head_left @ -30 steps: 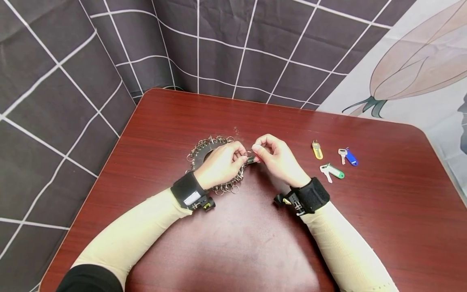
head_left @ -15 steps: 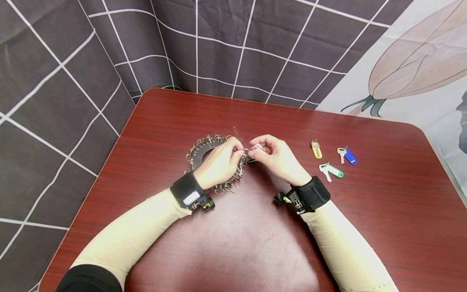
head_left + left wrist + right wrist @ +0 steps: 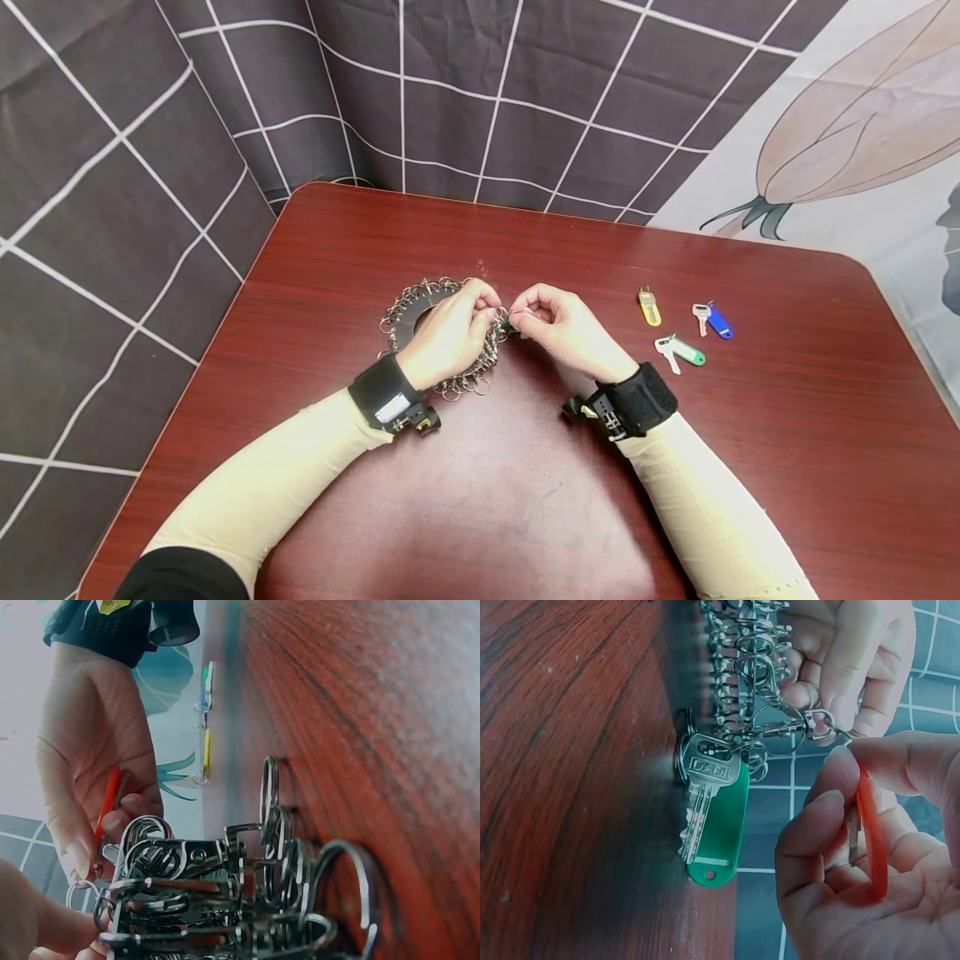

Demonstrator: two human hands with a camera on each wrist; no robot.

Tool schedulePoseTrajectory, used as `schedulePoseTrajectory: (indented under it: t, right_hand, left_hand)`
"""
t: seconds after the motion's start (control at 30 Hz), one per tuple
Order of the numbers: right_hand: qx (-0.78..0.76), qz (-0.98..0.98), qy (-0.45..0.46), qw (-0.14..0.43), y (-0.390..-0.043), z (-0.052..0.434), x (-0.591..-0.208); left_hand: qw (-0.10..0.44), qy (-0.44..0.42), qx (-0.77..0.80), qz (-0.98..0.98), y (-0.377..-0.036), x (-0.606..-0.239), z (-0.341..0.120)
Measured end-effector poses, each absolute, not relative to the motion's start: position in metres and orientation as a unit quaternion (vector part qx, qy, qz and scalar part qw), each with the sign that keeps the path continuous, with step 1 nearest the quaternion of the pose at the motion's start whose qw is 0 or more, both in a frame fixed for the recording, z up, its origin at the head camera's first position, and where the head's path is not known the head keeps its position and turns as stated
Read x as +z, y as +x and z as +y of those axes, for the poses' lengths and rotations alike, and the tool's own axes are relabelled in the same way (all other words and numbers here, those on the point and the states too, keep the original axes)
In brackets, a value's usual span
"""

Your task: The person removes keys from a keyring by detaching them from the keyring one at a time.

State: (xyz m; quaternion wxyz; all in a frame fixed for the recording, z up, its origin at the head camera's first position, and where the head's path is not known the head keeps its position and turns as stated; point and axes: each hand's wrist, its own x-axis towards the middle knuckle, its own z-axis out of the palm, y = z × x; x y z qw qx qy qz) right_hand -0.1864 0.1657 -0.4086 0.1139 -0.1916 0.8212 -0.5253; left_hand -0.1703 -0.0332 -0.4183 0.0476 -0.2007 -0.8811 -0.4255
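From my seat at the feed, starting at the left, I see the dark ring-shaped holder hung with many silver metal key rings point(image 3: 420, 312) lying on the red-brown wooden surface point(image 3: 787, 467), and my left hand point(image 3: 450, 337) rests over its right side, fingers curled and pinching one small split ring point(image 3: 821, 724) at the holder's edge. Right beside it, my right hand point(image 3: 566, 329) meets the left, its grip pinching a red plastic key tag point(image 3: 870, 832) between thumb and forefinger, the tag's end just at that split ring. Under the two hands, a silver key with a green plastic tag point(image 3: 712, 817) hangs from the cluster of rings and lies against the surface, crowding the spot where the fingers work. Further right, well apart from the hands, lie a yellow-tagged key point(image 3: 649, 307), a green-tagged key point(image 3: 681, 350) and a blue-tagged key point(image 3: 714, 320).
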Motion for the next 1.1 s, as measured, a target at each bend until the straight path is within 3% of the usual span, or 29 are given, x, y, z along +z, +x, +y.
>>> schedulePoseTrajectory:
  t: [0.33,0.63,0.87,1.1]
  right_hand:
    - [-0.517,0.831,-0.183,0.095,-0.186,0.166,-0.405]
    - [-0.518,0.832,-0.188,0.07,-0.17,0.157,-0.373]
    - [-0.529,0.824,-0.192,0.065,-0.182,0.163,-0.392]
    - [-0.561,0.801,-0.18,0.1,-0.19,0.166,-0.406]
  left_hand:
    - [0.042,-0.213,-0.43,-0.876,-0.172,-0.418,-0.033]
    - [0.019,-0.217,-0.41,-0.885,-0.172,-0.418,-0.032]
    - [0.013,-0.202,-0.399,-0.894,-0.174,-0.419,-0.033]
    - [0.019,-0.185,-0.402,-0.897,-0.173,-0.419,-0.033]
